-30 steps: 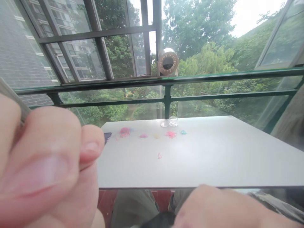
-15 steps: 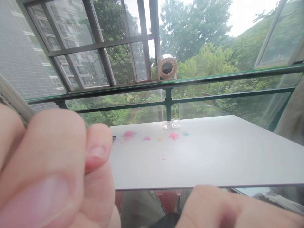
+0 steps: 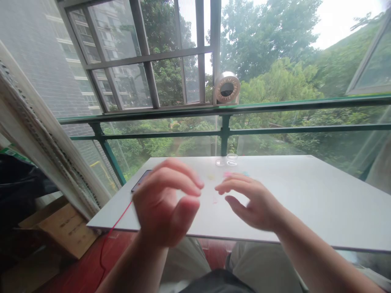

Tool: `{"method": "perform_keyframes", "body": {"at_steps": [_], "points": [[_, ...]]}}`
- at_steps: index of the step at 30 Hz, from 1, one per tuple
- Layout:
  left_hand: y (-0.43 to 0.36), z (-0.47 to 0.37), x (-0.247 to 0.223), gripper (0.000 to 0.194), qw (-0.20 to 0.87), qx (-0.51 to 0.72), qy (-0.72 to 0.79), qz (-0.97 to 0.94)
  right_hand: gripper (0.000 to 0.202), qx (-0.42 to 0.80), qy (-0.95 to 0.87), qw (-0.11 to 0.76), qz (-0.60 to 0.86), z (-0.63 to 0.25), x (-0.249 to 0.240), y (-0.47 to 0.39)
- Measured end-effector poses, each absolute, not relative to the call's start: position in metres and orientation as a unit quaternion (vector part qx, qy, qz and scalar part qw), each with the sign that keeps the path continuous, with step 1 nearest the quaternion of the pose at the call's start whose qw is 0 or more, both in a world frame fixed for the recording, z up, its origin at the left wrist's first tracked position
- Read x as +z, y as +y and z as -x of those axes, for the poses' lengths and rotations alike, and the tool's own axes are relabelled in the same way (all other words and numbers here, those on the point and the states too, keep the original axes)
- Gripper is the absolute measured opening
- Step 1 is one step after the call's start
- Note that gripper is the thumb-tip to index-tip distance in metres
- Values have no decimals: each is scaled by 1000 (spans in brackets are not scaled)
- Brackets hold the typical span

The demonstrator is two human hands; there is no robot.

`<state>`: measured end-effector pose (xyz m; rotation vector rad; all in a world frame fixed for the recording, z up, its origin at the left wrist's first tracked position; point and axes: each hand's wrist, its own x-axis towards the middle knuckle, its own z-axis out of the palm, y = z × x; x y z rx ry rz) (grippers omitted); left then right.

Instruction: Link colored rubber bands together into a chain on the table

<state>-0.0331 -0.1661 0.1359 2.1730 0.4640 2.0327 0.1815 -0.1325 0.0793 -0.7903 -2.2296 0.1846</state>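
Above the near left part of the white table (image 3: 293, 203), my left hand (image 3: 166, 201) is raised with fingers curved and thumb apart, nothing seen in it. My right hand (image 3: 253, 199) hovers to its right, fingers bent forward and thumb apart, also with nothing visible in it. On the tabletop between them lies a small thin pink piece (image 3: 214, 200), too small to name. Beyond the right hand's fingertips are a pink cluster (image 3: 227, 174), a pale yellow patch (image 3: 210, 177) and a blue bit (image 3: 246, 173), partly covered or blurred. The left hand hides the table's left back part.
Clear round dishes (image 3: 231, 162) stand at the table's back edge. A phone (image 3: 141, 181) with a red cable (image 3: 117, 221) lies at the left. Behind are a green railing (image 3: 183, 110) and a round ring-shaped device (image 3: 227, 88). A cardboard box (image 3: 69, 228) sits on the floor.
Both hands have moved away from close in front of the camera to over the table, and their fingers have loosened. The view has shifted left, showing the curtain, box and phone.
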Motion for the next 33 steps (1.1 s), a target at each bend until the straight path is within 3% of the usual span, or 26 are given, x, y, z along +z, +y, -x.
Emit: {"method": "perform_keyframes", "body": {"at_steps": [5,8,10,14,21,26,33], "points": [[-84,25,70,27,229,337,422,-810,43,155,-854,178,463,-183,20,-54],[-55,22,24,57,227,212,481,-819,46,154,-854,151,473,-184,-11,-41],[-49,18,4,64,205,175,478,-836,37,157,-851,152,477,-180,-16,-38],[-42,9,-12,38,158,194,490,-835,23,187,-832,154,499,-169,-10,-31],[-27,8,-22,23,176,221,532,-798,18,201,-821,175,506,-170,-12,-14],[-17,3,-20,23,174,225,542,-791,21,194,-812,216,506,-173,-16,-8],[4,-17,-28,24,279,352,529,-720,21,248,-794,264,488,-174,-21,2]]}}
